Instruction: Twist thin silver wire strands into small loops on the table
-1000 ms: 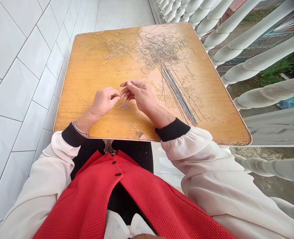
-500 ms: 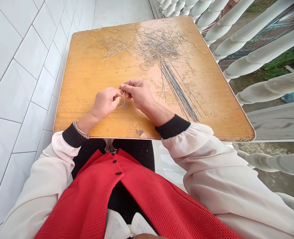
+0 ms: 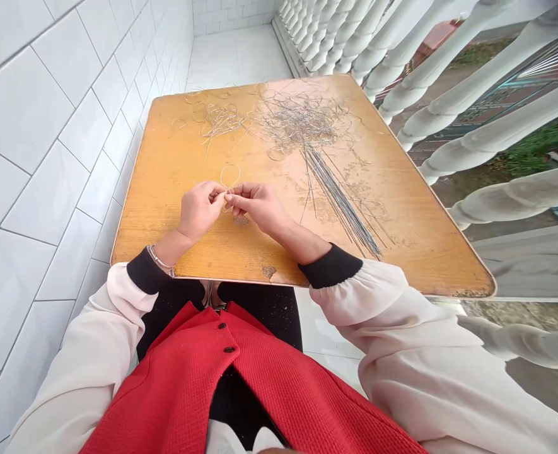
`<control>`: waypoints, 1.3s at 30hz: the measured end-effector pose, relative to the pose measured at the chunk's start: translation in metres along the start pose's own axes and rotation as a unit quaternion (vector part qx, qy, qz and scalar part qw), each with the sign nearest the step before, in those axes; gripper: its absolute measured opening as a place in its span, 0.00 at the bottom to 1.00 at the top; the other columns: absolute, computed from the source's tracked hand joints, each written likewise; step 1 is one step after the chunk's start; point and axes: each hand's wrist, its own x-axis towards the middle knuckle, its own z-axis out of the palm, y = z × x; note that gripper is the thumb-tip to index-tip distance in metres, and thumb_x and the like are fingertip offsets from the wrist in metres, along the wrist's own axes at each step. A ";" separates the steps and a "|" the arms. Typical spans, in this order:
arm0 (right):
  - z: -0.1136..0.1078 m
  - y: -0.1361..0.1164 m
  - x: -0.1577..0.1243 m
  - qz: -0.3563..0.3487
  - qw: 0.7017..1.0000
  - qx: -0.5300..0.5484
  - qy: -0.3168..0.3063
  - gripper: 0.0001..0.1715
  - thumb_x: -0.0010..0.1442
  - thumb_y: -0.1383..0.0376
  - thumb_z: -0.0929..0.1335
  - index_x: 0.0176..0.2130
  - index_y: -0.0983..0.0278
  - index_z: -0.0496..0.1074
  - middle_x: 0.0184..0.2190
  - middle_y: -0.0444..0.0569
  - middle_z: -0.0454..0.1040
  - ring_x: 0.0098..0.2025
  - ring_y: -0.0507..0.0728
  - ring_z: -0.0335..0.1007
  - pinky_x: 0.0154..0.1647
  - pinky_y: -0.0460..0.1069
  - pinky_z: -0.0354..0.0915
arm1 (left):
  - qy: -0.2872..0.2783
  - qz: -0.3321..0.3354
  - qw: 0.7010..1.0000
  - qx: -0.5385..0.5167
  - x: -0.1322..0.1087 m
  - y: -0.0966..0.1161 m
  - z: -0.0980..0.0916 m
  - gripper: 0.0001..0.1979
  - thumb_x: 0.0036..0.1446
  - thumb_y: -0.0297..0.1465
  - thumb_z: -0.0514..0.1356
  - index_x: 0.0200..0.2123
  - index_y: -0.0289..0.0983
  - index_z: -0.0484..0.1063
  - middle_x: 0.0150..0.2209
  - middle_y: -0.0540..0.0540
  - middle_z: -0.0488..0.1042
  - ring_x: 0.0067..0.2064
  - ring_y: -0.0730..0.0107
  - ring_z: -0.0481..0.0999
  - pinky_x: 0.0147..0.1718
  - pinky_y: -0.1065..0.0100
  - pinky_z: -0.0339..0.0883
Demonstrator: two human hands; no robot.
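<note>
Wire loop [image 3: 230, 176] now standing open, left hand [image 3: 199, 211] and right hand [image 3: 258, 207] pinching its base

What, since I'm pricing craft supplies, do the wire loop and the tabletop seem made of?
The wire loop looks like thin metal wire with a bright silver-grey finish, judging by its shine and how it holds its curve; which metal can't be told. The tabletop looks like varnished wood or veneer: honey-orange grain, a soft sheen, and a chipped patch near the front edge.
</note>
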 end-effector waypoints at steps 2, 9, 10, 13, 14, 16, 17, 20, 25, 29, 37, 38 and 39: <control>-0.001 0.002 0.002 -0.002 1.000 0.001 0.006 0.12 0.58 0.66 0.78 0.28 0.65 0.75 0.23 0.42 0.75 0.20 0.46 0.64 0.22 0.43 0.62 | -0.018 -0.042 0.998 -0.054 0.002 0.001 -0.001 0.09 0.59 0.22 0.65 0.28 0.38 0.75 0.30 0.51 0.78 0.32 0.75 0.73 0.37 0.71 0.67; -0.003 0.003 0.004 -0.002 0.997 -0.069 0.024 0.15 0.60 0.69 0.77 0.25 0.65 0.73 0.20 0.42 0.72 0.19 0.47 0.63 0.21 0.43 0.60 | -0.040 -0.188 0.959 -0.208 0.011 0.011 -0.011 0.08 0.67 0.31 0.65 0.33 0.37 0.74 0.28 0.52 0.78 0.28 0.80 0.74 0.25 0.76 0.63; -0.002 0.004 0.004 -0.004 0.995 -0.092 0.029 0.14 0.60 0.69 0.76 0.25 0.65 0.73 0.20 0.42 0.72 0.19 0.47 0.63 0.21 0.44 0.59 | -0.037 -0.195 0.957 -0.211 0.012 0.012 -0.012 0.08 0.67 0.30 0.65 0.34 0.37 0.74 0.28 0.52 0.78 0.27 0.81 0.73 0.24 0.76 0.61; 0.000 0.006 0.002 -0.032 0.982 -0.177 0.051 0.09 0.61 0.70 0.74 0.28 0.65 0.76 0.20 0.43 0.74 0.20 0.49 0.64 0.24 0.46 0.59 | -0.047 -0.212 0.950 -0.225 0.014 0.013 -0.013 0.08 0.67 0.27 0.65 0.33 0.36 0.73 0.26 0.52 0.77 0.27 0.81 0.73 0.24 0.76 0.58; 0.001 0.007 0.002 -0.048 0.976 -0.206 0.055 0.09 0.61 0.70 0.73 0.28 0.65 0.77 0.21 0.43 0.74 0.21 0.50 0.64 0.25 0.46 0.59 | -0.053 -0.216 0.947 -0.230 0.014 0.013 -0.013 0.09 0.67 0.27 0.65 0.32 0.36 0.73 0.26 0.52 0.77 0.27 0.81 0.74 0.24 0.76 0.58; 0.001 0.008 0.001 -0.076 0.964 -0.248 0.058 0.08 0.61 0.70 0.72 0.29 0.65 0.79 0.21 0.43 0.73 0.23 0.50 0.64 0.26 0.47 0.58 | -0.060 -0.221 0.943 -0.241 0.014 0.013 -0.013 0.09 0.67 0.26 0.65 0.32 0.36 0.73 0.26 0.52 0.78 0.27 0.82 0.74 0.24 0.77 0.58; 0.001 0.009 0.001 -0.085 0.959 -0.263 0.059 0.07 0.61 0.70 0.71 0.30 0.65 0.80 0.21 0.43 0.73 0.23 0.51 0.64 0.27 0.48 0.58 | -0.063 -0.223 0.941 -0.247 0.014 0.013 -0.014 0.09 0.67 0.26 0.64 0.31 0.36 0.73 0.27 0.52 0.78 0.27 0.82 0.74 0.24 0.77 0.58; 0.001 0.011 0.001 -0.100 0.949 -0.292 0.060 0.08 0.62 0.70 0.70 0.32 0.66 0.81 0.21 0.43 0.73 0.24 0.51 0.64 0.30 0.49 0.58 | -0.077 -0.218 0.938 -0.257 0.013 0.012 -0.014 0.09 0.65 0.25 0.65 0.31 0.35 0.73 0.27 0.52 0.77 0.27 0.83 0.74 0.24 0.77 0.58; 0.004 0.006 -0.001 -0.106 0.950 -0.288 0.065 0.10 0.60 0.75 0.71 0.29 0.66 0.80 0.22 0.43 0.73 0.25 0.51 0.64 0.32 0.49 0.59 | -0.085 -0.209 0.944 -0.240 0.013 0.011 -0.013 0.10 0.55 0.15 0.67 0.30 0.35 0.75 0.26 0.55 0.74 0.26 0.84 0.70 0.25 0.75 0.57; 0.005 -0.004 -0.004 -0.026 0.983 -0.170 0.058 0.11 0.60 0.75 0.73 0.27 0.65 0.78 0.20 0.41 0.71 0.21 0.48 0.61 0.27 0.47 0.57 | -0.076 -0.196 0.946 -0.248 0.015 0.009 -0.014 0.10 0.54 0.14 0.65 0.30 0.34 0.75 0.27 0.54 0.75 0.25 0.84 0.68 0.26 0.75 0.59; 0.000 -0.010 -0.005 0.107 0.988 0.107 -0.015 0.16 0.68 0.70 0.72 0.27 0.67 0.77 0.26 0.49 0.80 0.18 0.47 0.67 0.19 0.43 0.62 | -0.068 -0.186 0.939 -0.283 0.020 0.002 -0.017 0.08 0.58 0.16 0.65 0.32 0.34 0.76 0.28 0.55 0.75 0.27 0.85 0.69 0.27 0.76 0.59; 0.000 -0.010 -0.005 0.107 0.987 0.117 -0.012 0.17 0.68 0.72 0.71 0.26 0.67 0.77 0.26 0.49 0.80 0.18 0.47 0.67 0.19 0.43 0.61 | -0.074 -0.191 0.935 -0.288 0.019 0.002 -0.017 0.08 0.59 0.16 0.65 0.32 0.34 0.76 0.27 0.55 0.74 0.27 0.85 0.69 0.27 0.76 0.59; 0.001 -0.010 -0.005 0.106 0.986 0.127 -0.006 0.17 0.68 0.73 0.70 0.26 0.67 0.76 0.25 0.49 0.80 0.17 0.46 0.67 0.18 0.42 0.61 | -0.081 -0.199 0.931 -0.295 0.019 0.002 -0.017 0.08 0.60 0.17 0.65 0.31 0.33 0.75 0.26 0.55 0.74 0.27 0.84 0.69 0.27 0.77 0.58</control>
